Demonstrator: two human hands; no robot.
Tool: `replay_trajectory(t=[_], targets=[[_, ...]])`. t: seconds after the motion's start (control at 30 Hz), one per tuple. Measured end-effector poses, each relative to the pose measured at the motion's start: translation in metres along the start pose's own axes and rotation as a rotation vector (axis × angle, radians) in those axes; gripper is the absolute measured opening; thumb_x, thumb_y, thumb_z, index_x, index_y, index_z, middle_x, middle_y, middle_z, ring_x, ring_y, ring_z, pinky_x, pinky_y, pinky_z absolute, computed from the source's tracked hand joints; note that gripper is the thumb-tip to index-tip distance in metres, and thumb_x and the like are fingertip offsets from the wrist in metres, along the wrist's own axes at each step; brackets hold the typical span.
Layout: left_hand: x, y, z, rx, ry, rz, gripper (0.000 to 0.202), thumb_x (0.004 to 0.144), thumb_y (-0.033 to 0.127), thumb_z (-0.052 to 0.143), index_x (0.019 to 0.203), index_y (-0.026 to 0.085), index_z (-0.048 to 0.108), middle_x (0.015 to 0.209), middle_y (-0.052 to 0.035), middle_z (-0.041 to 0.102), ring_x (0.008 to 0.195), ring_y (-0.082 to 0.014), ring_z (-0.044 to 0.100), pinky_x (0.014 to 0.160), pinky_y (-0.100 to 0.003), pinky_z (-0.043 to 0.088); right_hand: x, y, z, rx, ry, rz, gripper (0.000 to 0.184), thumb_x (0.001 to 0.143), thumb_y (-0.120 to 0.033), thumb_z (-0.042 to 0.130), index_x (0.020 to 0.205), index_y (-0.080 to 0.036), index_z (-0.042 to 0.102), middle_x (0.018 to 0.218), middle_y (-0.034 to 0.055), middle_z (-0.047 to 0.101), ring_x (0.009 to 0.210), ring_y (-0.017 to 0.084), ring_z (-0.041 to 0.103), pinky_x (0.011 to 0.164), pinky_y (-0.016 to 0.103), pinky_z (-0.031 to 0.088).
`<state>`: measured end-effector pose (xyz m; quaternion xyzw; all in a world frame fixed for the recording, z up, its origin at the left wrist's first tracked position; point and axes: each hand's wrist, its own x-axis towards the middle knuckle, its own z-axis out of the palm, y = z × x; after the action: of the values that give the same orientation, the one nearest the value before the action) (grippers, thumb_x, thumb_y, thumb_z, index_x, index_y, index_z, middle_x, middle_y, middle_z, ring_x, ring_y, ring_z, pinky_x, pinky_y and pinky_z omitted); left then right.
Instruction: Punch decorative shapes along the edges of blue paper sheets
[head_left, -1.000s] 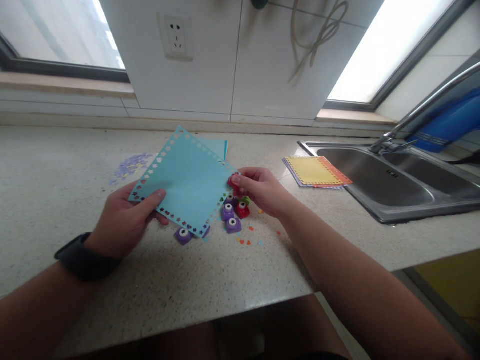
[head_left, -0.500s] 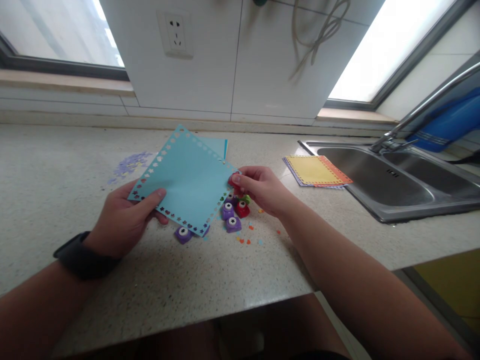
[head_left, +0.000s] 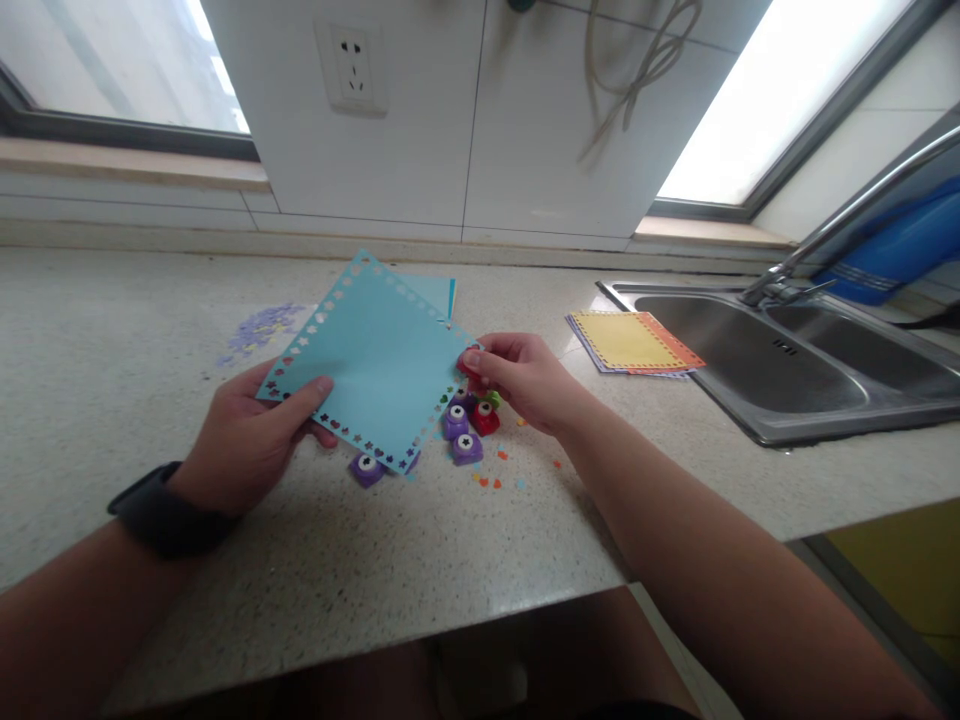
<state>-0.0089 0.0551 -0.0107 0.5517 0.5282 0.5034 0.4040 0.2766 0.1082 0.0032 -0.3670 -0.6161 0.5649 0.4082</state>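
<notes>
My left hand (head_left: 259, 430) grips a light blue sheet of paper (head_left: 375, 350) near its left corner, thumb on top. Small shapes are punched along the sheet's edges. At the sheet's right corner, my right hand (head_left: 521, 375) is closed on a red craft punch (head_left: 470, 360), which sits at the paper's edge. Just below lie purple craft punches (head_left: 466, 449) and another red punch (head_left: 486, 418), with a green one (head_left: 491, 398) partly behind. One more purple punch (head_left: 367, 468) pokes out from under the sheet's lower edge.
Behind the sheet lies more blue paper (head_left: 431, 292). Purple and yellow paper bits (head_left: 262, 330) are heaped at left; orange bits (head_left: 491, 483) are scattered in front. Punched yellow and orange sheets (head_left: 622, 340) overlap the rim of the steel sink (head_left: 750, 360) at right.
</notes>
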Motion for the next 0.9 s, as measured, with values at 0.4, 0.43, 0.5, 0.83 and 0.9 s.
replay_trajectory(t=[0.4, 0.43, 0.5, 0.83, 0.9], targets=[[0.002, -0.004, 0.002, -0.021, 0.021, 0.012, 0.016, 0.084, 0.032, 0.072, 0.08, 0.022, 0.061, 0.053, 0.0027, 0.065, 0.046, -0.0153, 0.062, 0.046, -0.024, 0.051, 0.0, -0.002, 0.003, 0.08, 0.019, -0.008, 0.026, 0.078, -0.038, 0.079, 0.079, -0.014, 0.067, 0.066, -0.0008, 0.063, 0.058, 0.01, 0.057, 0.053, 0.024, 0.04], [0.002, -0.005, 0.001, -0.024, 0.021, 0.012, 0.017, 0.083, 0.033, 0.073, 0.079, 0.022, 0.061, 0.054, 0.003, 0.065, 0.046, -0.0149, 0.061, 0.045, -0.024, 0.051, 0.0, -0.003, 0.002, 0.076, 0.008, -0.004, 0.026, 0.079, -0.038, 0.078, 0.079, -0.014, 0.068, 0.066, -0.0007, 0.063, 0.059, 0.01, 0.057, 0.054, 0.024, 0.04], [0.002, -0.005, 0.001, -0.042, 0.025, 0.013, 0.019, 0.083, 0.034, 0.074, 0.079, 0.022, 0.06, 0.055, 0.0038, 0.064, 0.046, -0.0144, 0.061, 0.045, -0.024, 0.051, -0.001, -0.006, 0.001, 0.072, 0.001, 0.002, 0.025, 0.08, -0.038, 0.078, 0.08, -0.015, 0.069, 0.067, -0.0008, 0.063, 0.06, 0.01, 0.057, 0.055, 0.024, 0.041], [0.002, -0.001, 0.004, -0.103, 0.033, -0.011, 0.02, 0.082, 0.034, 0.074, 0.078, 0.021, 0.06, 0.055, 0.0051, 0.062, 0.046, -0.0124, 0.059, 0.044, -0.021, 0.05, 0.002, -0.015, -0.013, 0.147, 0.258, -0.053, 0.024, 0.083, -0.041, 0.07, 0.078, -0.018, 0.067, 0.074, 0.0015, 0.063, 0.06, 0.011, 0.054, 0.058, 0.028, 0.043], [0.002, -0.001, 0.004, -0.116, 0.033, -0.018, 0.02, 0.082, 0.034, 0.074, 0.078, 0.021, 0.06, 0.056, 0.0051, 0.062, 0.047, -0.012, 0.058, 0.044, -0.021, 0.05, 0.004, -0.013, -0.019, 0.069, 0.347, -0.063, 0.025, 0.083, -0.042, 0.067, 0.079, -0.018, 0.066, 0.076, 0.0025, 0.064, 0.06, 0.011, 0.054, 0.06, 0.029, 0.044]])
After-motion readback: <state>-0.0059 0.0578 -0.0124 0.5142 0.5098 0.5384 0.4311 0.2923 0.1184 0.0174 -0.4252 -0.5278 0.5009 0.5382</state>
